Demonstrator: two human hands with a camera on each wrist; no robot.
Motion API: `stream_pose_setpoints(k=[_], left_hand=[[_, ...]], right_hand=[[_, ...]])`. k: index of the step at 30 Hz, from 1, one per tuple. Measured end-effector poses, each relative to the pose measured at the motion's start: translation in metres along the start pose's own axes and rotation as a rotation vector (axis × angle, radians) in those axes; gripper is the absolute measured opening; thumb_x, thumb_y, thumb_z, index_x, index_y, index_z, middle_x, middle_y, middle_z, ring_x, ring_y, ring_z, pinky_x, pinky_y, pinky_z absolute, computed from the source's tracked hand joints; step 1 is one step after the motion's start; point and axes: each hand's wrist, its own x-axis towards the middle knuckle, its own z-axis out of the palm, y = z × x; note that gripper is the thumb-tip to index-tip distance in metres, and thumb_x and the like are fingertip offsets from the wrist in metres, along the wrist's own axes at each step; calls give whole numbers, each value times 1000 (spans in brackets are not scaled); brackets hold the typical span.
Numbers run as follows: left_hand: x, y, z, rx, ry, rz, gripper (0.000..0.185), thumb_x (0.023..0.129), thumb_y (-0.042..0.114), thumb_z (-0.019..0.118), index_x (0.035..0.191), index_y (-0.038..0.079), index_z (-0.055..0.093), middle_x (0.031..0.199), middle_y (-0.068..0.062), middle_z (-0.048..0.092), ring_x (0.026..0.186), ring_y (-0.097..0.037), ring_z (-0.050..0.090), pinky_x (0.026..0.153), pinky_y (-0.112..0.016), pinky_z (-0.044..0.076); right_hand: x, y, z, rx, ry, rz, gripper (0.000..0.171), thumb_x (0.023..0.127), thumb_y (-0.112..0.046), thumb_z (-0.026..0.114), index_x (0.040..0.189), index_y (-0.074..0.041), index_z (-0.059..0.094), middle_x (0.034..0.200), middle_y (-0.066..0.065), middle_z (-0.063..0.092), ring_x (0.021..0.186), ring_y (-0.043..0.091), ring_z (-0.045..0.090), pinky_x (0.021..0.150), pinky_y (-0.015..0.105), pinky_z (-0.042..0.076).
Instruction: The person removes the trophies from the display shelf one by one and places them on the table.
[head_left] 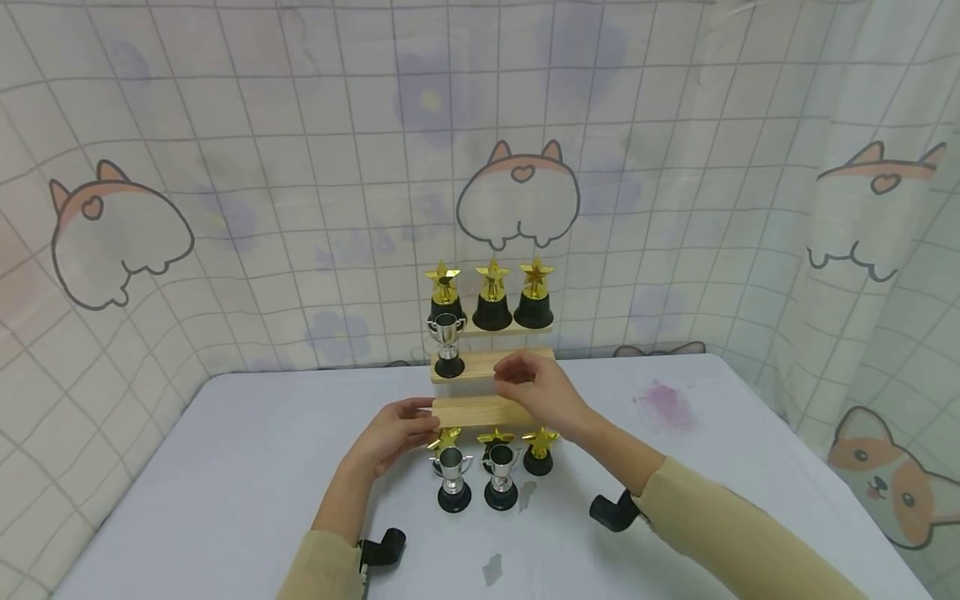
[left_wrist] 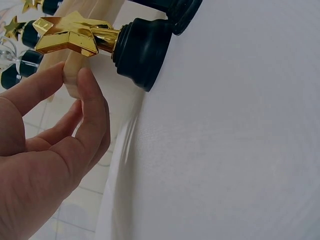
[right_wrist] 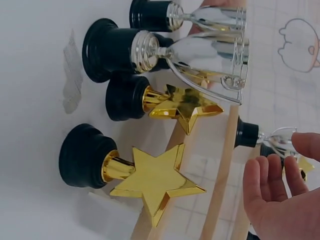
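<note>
In the head view, my left hand [head_left: 396, 433] pinches the left end of the lowest wooden step [head_left: 476, 412]. The left wrist view shows its thumb and fingers on the board's end [left_wrist: 73, 75], beside a gold star trophy [left_wrist: 70, 36]. My right hand [head_left: 546, 392] is over the right part of the steps, fingers bent loosely and apart from the thumb, with nothing between them. A silver cup trophy [head_left: 449, 343] stands at the left of the middle step [head_left: 487, 367]. Two more silver cups, one a cup [head_left: 501, 479] nearer the middle, stand on the table.
Gold star trophies, including a star trophy [head_left: 492, 296], line the top step. More star trophies [head_left: 538, 452] stand on the white-covered table [head_left: 270, 467] before the lowest step, some partly hidden by silver cups. A patterned curtain [head_left: 322, 208] hangs behind.
</note>
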Motion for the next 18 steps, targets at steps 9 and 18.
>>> stream_pose_setpoints(k=[9, 18], left_hand=[[0, -3, -2, -23, 1, -5, 53, 96, 5, 71, 143, -7, 50, 124, -23, 61, 101, -25, 69, 91, -36, 60], [-1, 1, -2, -31, -14, -3, 53, 96, 5, 70, 144, -7, 50, 124, -23, 60, 99, -22, 68, 92, -36, 59]], right_hand=[[26, -4, 13, 16, 7, 25, 28, 95, -14, 75, 120, -3, 66, 112, 7, 68, 106, 23, 64, 91, 35, 57], [47, -2, 22, 21, 33, 61, 37, 95, -17, 76, 126, -1, 64, 123, 15, 67, 110, 26, 64, 93, 37, 57]])
